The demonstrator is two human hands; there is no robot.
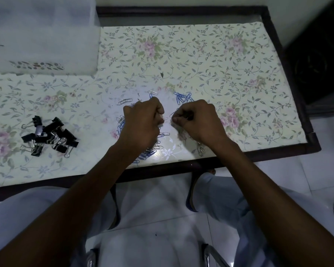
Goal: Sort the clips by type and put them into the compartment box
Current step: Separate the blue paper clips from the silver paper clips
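Here both hands work the paper clips [182, 98] at table centre — the left hand [143, 122] curled, seemingly pinching one, the right hand [195, 120] pinching a thin clip. Separate blue from silver; binder clips [50, 136] wait at nine o'clock — the translucent box [42, 35] at eleven.

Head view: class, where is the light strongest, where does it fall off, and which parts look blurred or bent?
Head view: a bright glare patch washes out the floral table cover around the paper clips; the corners and forearms fall dark; the translucent box at top left looks hazy; the table frame bows from wide-angle distortion; the binder clips stay sharp.
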